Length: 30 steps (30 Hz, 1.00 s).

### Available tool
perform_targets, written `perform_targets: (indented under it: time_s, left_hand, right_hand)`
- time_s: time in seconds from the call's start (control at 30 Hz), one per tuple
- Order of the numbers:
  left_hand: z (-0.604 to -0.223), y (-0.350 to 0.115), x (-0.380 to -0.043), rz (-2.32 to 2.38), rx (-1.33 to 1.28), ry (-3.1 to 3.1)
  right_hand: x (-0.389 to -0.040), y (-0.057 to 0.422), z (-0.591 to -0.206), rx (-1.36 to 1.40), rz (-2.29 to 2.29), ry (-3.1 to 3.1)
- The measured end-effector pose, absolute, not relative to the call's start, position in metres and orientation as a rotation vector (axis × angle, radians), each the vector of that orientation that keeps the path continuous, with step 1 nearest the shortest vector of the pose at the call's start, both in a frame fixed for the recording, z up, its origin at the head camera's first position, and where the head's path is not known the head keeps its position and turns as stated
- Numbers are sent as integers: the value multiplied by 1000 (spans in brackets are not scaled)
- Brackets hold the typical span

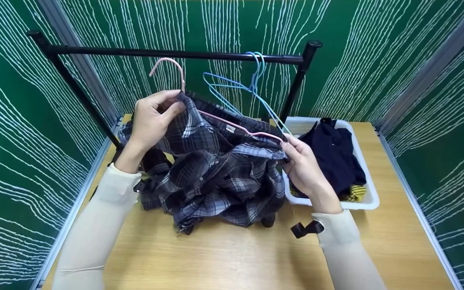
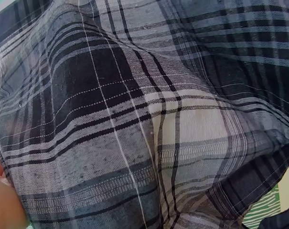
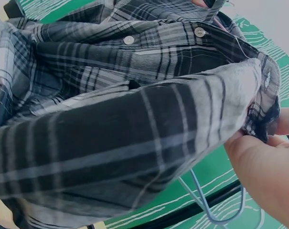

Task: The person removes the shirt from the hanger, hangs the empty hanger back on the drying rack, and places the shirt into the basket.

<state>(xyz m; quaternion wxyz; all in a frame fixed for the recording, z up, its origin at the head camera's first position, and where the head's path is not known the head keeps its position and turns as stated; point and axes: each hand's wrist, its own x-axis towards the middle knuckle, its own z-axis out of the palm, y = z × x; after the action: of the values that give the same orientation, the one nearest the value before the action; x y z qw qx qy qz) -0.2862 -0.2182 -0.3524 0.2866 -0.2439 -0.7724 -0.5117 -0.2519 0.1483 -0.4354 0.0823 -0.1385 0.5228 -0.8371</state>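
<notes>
A dark grey plaid button shirt (image 1: 220,177) hangs bunched between both hands above the table. My left hand (image 1: 151,119) pinches its collar edge beside the hook of a pink hanger (image 1: 224,122). The hanger's bar runs along the inside of the neck opening, its hook pointing up and free of the rail. At the other side, my right hand (image 1: 304,167) pinches the shirt's edge near the hanger's right part. Plaid cloth (image 2: 134,119) fills most of the left wrist view. In the right wrist view, the thumb and fingers hold a folded edge, with white buttons (image 3: 199,32) nearby.
A black rail (image 1: 155,51) on two posts stands behind the shirt. Blue hangers (image 1: 252,86) hang from its right part. On the wooden table (image 1: 240,257), at right, a white basket (image 1: 371,197) holds dark clothing (image 1: 332,157) and a yellow-black piece (image 1: 357,193). Green walls enclose the space.
</notes>
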Motion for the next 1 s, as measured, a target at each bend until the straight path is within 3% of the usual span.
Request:
perform_targets:
  time_s: [0.33, 0.67, 1.0]
  left_hand:
    - [-355, -212, -286, -1426, -573, -2053]
    - [-354, -210, -286, -1404, -611, -2044]
    - [-352, -211, -286, -1373, -644, -2044]
  right_hand:
    - [-252, 127, -449, -389, -2472, 1708]
    - [-249, 119, -461, -457, -1927, 2251]
    - [-240, 144, -417, -570, -2106, 2333]
